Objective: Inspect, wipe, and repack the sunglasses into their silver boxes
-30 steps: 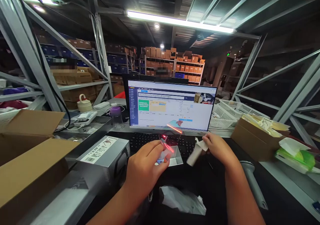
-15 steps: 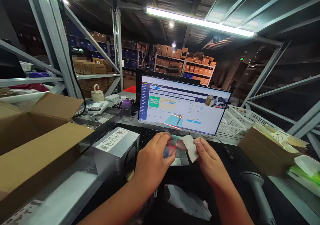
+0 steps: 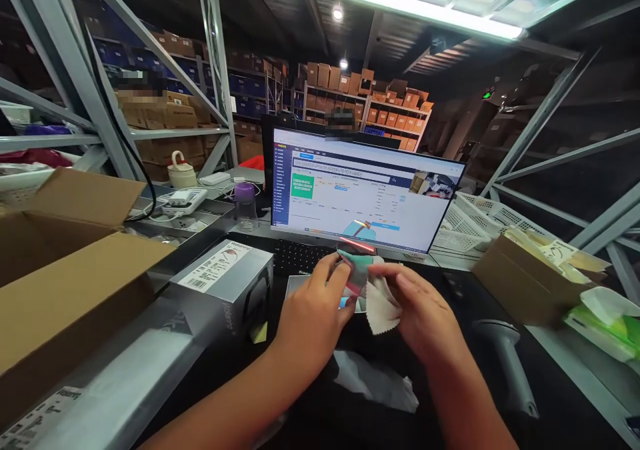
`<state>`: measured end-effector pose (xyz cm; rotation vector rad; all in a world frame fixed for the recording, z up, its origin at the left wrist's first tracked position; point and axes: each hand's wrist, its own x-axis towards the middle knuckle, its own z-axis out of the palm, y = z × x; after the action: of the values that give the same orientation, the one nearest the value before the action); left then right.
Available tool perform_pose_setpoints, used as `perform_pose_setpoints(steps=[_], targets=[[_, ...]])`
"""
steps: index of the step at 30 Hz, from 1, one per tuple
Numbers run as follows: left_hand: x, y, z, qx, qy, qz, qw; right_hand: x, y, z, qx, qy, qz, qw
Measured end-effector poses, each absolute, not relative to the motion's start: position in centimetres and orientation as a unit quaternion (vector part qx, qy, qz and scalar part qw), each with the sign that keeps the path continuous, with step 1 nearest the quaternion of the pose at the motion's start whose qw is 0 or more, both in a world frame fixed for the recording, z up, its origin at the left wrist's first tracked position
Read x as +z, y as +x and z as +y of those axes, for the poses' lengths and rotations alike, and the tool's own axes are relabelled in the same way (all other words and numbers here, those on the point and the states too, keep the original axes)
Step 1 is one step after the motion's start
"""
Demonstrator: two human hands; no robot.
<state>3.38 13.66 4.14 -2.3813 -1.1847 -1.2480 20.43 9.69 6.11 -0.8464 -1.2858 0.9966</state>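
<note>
My left hand (image 3: 311, 307) pinches a thin, see-through, glossy lens-like piece (image 3: 356, 269) with teal and pink reflections, held up before the monitor. Its exact kind is unclear. Closed round a pale cleaning cloth (image 3: 383, 309) with zigzag edges, my right hand (image 3: 425, 307) presses it against the right side of that piece. Behind and under my hands sits a small light grey open box (image 3: 296, 285), partly covered. A crumpled white translucent wrapper (image 3: 375, 380) lies on the black mat below them.
Left stand a silver product box (image 3: 225, 280) and an open carton (image 3: 75, 283). A monitor (image 3: 350, 197) and keyboard (image 3: 295, 257) are behind. To the right are a handheld scanner (image 3: 507, 363), a carton of papers (image 3: 525, 283), a tissue pack (image 3: 605, 323) and white baskets (image 3: 460, 227).
My right hand has moved in toward the left with the cloth, bringing it onto the glossy piece. My left hand keeps its grip. The view has tipped down slightly.
</note>
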Motion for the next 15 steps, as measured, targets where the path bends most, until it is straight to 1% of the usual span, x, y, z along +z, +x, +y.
perform_pose_setpoints(steps=[4,7,9,11,15], targets=[[4.3,3.3,13.7,-0.426,-0.805,-0.409,0.057,7.2,21.6,9.3,0.507,-0.349,-0.572,0.543],[4.5,3.4,13.8,-0.43,-0.808,-0.403,0.004,8.1,22.3,9.2,0.58,-0.319,-0.526,0.534],[4.6,3.4,13.9,-0.431,-0.81,-0.398,-0.014,8.3,22.6,9.5,0.595,-0.334,-0.493,0.54],[4.6,3.3,13.9,-0.43,-0.81,-0.397,-0.017,8.2,23.0,10.0,0.56,-0.378,-0.485,0.555],[4.6,3.3,14.0,-0.433,-0.807,-0.402,0.002,7.5,23.7,10.9,0.387,-0.457,-0.5,0.625]])
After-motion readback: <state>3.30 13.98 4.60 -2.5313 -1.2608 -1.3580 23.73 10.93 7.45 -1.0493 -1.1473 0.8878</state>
